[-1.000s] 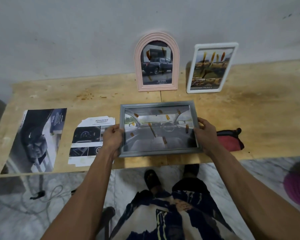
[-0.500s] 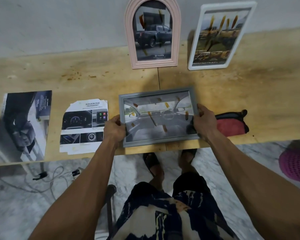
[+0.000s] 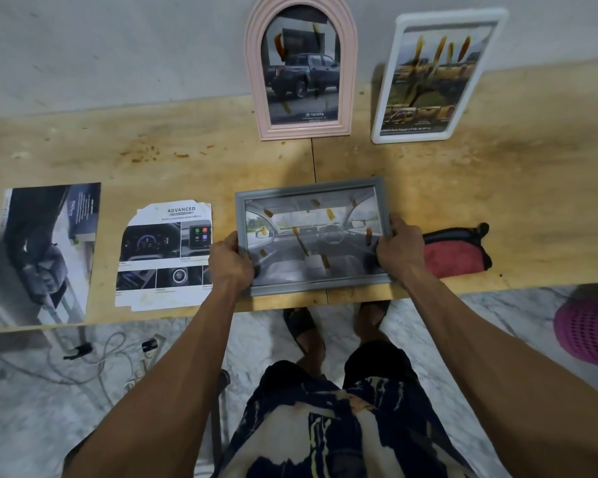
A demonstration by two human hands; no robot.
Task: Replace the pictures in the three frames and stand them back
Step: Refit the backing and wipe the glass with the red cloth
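Head view: grey frame [image 3: 313,236] with car-interior picture held face-up over near edge of wooden table [image 3: 532,188]; left hand [image 3: 230,262] clamped on left side, fingers curled around frame edge; right hand [image 3: 399,248] clamped likewise on right side; pink arched frame [image 3: 302,131] and white frame [image 3: 382,98] upright against wall at table rear, well apart from grey frame; two loose pictures, dashboard print [image 3: 164,253] and dark print [image 3: 44,253], flat on table at left; red pouch [image 3: 456,251] just beside right hand.
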